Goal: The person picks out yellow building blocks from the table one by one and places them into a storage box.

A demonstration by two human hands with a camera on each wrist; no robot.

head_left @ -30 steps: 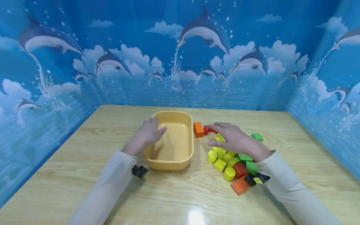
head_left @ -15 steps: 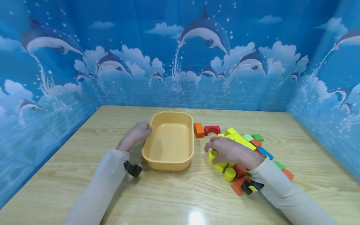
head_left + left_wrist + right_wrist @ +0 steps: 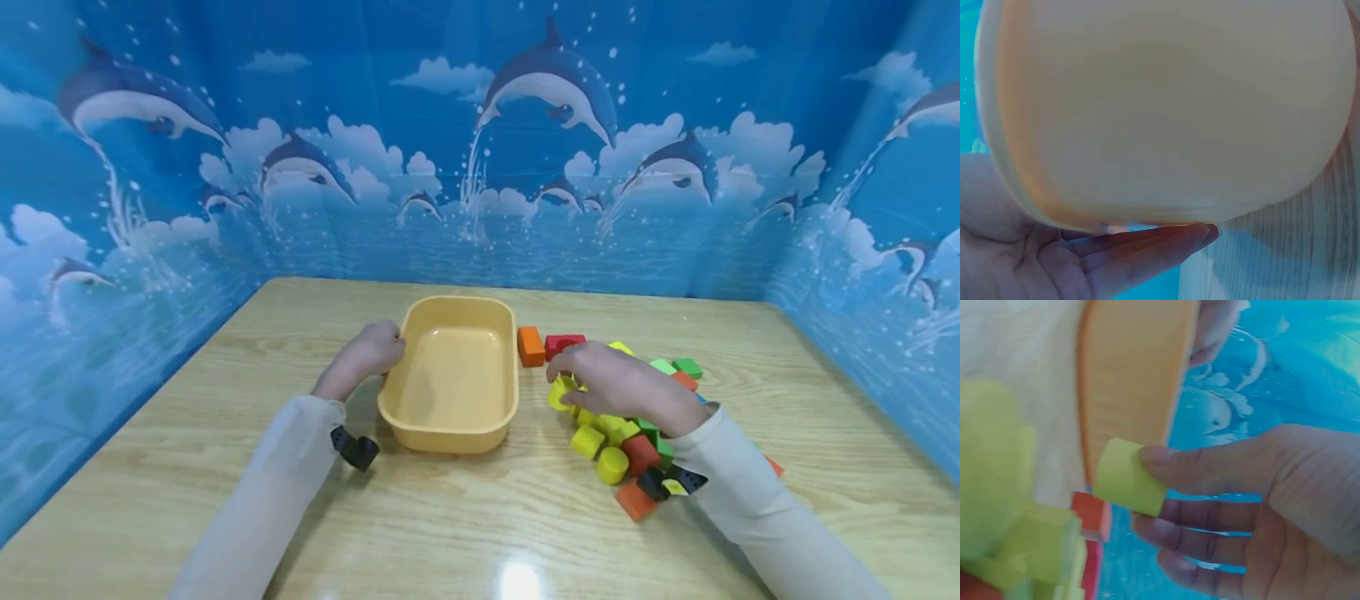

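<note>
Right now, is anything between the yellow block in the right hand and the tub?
Nothing visible, just bare table. The orange block beside the tub sits farther back than the yellow block.

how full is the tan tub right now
Empty: in the head view the tan tub shows only bare floor, and the yellow cylinder in the right hand is outside it.

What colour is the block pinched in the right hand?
Yellow; the block shows best in the right wrist view.
</note>
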